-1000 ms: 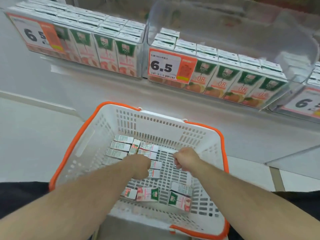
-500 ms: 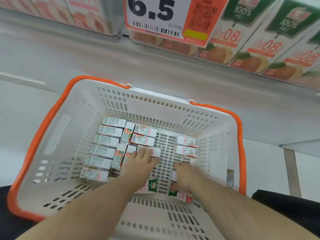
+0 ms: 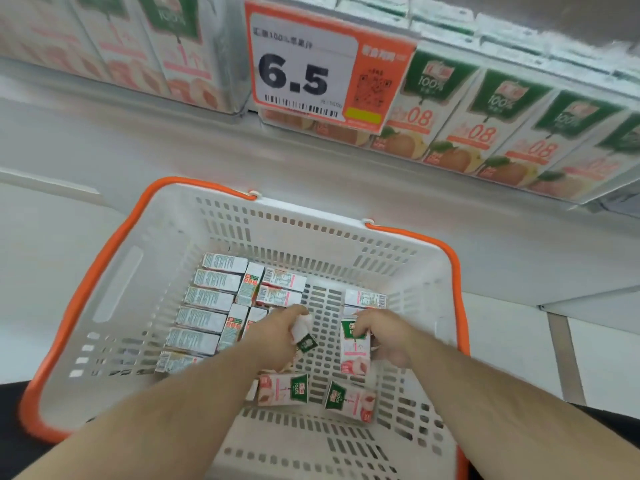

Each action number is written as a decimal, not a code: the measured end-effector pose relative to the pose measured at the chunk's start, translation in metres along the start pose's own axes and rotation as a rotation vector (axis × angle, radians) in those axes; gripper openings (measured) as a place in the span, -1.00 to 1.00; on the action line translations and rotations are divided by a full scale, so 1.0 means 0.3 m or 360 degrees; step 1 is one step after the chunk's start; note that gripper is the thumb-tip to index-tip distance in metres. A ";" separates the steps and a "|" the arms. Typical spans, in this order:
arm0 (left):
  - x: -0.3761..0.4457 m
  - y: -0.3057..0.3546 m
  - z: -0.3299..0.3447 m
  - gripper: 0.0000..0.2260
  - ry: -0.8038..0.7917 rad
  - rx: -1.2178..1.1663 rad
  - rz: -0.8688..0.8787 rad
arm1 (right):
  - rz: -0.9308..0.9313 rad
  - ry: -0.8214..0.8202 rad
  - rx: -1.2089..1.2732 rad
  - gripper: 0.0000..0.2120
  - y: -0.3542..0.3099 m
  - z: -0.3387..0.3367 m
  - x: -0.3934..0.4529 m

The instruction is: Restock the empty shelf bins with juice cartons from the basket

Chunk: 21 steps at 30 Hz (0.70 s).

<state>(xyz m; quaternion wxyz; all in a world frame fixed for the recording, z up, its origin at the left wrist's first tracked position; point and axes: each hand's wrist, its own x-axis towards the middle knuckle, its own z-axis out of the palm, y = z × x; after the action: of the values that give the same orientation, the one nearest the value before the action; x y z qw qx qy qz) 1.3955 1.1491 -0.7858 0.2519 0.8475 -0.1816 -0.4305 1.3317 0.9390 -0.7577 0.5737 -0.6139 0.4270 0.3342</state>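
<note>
A white basket with an orange rim (image 3: 104,271) sits below me with several small juice cartons (image 3: 207,320) lying in rows along its left side. My left hand (image 3: 277,337) grips one carton (image 3: 304,336) near the basket's middle, its green end sticking out from under the fingers. My right hand (image 3: 384,336) holds another carton (image 3: 355,351) with its pink and green face up. Two more cartons (image 3: 284,389) lie flat on the basket floor just nearer to me.
Above the basket, clear shelf bins hold upright cartons: an orange-printed row (image 3: 485,133) at right, a pink-printed row (image 3: 166,57) at left. A 6.5 price tag (image 3: 311,67) hangs on the middle bin. A grey shelf ledge (image 3: 173,147) runs between bins and basket.
My head came closer to the basket and shelf. Both hands went from lying on the cartons to each gripping one and lifting it off the basket floor.
</note>
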 end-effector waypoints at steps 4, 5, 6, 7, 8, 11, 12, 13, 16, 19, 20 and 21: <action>-0.068 0.079 -0.131 -0.53 -0.0001 -0.0763 -0.0131 | -0.0089 -0.0050 0.0348 -0.76 -0.037 -0.020 -0.102; -0.088 0.100 -0.165 -0.56 0.0002 -0.0896 -0.0126 | -0.0129 -0.0064 0.0397 -0.75 -0.052 -0.021 -0.135; -0.112 0.119 -0.197 -0.58 0.0004 -0.1029 -0.0113 | -0.0172 -0.0077 0.0433 -0.74 -0.071 -0.020 -0.171; -0.135 0.138 -0.229 -0.59 0.0000 -0.1162 -0.0099 | -0.0222 -0.0082 0.0455 -0.73 -0.091 -0.018 -0.210; -0.160 0.157 -0.259 -0.59 -0.0006 -0.1273 -0.0080 | -0.0271 -0.0092 0.0476 -0.71 -0.112 -0.016 -0.248; -0.246 0.231 -0.343 -0.61 0.0012 -0.1479 0.0009 | -0.0408 -0.0119 0.0524 -0.68 -0.175 -0.014 -0.361; -0.276 0.258 -0.369 -0.61 0.0041 -0.1532 0.0035 | -0.0454 -0.0124 0.0551 -0.65 -0.197 -0.016 -0.397; -0.302 0.283 -0.394 -0.62 0.0067 -0.1611 0.0051 | -0.0503 -0.0132 0.0585 -0.63 -0.217 -0.016 -0.434; -0.360 0.349 -0.461 -0.68 0.0049 -0.1924 0.0093 | -0.0645 -0.0139 0.0656 -0.56 -0.271 -0.010 -0.543; -0.415 0.408 -0.533 -0.76 0.0111 -0.2145 -0.0030 | -0.0773 -0.0161 0.0734 -0.63 -0.310 -0.006 -0.629; -0.432 0.420 -0.560 -0.78 0.0169 -0.2158 -0.0054 | -0.0815 -0.0167 0.0756 -0.72 -0.321 -0.006 -0.653; -0.450 0.429 -0.586 -0.79 0.0198 -0.2145 -0.0052 | -0.0863 -0.0176 0.0771 -0.78 -0.330 -0.006 -0.675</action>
<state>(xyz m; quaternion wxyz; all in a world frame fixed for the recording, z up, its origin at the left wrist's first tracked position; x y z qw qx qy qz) 1.4522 1.1636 -0.5362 0.7287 0.5312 0.1542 -0.4039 1.3378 0.9634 -0.5336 0.7923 -0.5322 0.2839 0.0919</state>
